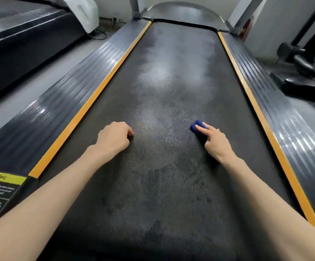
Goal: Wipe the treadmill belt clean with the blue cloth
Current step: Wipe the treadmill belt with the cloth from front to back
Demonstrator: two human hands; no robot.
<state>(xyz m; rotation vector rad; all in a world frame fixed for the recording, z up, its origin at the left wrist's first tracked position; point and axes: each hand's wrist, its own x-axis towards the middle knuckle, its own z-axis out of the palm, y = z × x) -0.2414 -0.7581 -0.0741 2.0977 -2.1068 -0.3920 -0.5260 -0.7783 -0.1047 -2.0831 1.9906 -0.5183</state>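
Head view: you are looking down along the treadmill, both bare forearms stretched out over it.
Blue cloth (198, 126): bunched small, lying on the belt right of its centre line, mostly covered by your right hand; only its far end shows.
Right hand (216, 143): clamped on the cloth, index finger laid along its top, the other fingers curled down round it.
Treadmill belt (168, 87): dark and textured, with pale hazy patches up the middle and darker smudges nearer to you.
Left hand (113, 137): fingers curled under into a loose fist, holding nothing, knuckles at the belt left of centre, well apart from the cloth.
Orange strips: one (89, 108) runs along the belt's left edge, the other (256, 110) along its right edge.
Ribbed side rails: left (58, 95) and right (296, 125), just outside the strips.
Warning label (0, 187): yellow and black, on the near end of the left rail; text too blurred to read.
Motor cover (183, 12): at the belt's far end, between two grey uprights.
Neighbouring machine (21, 38): dark, on the floor to your left.
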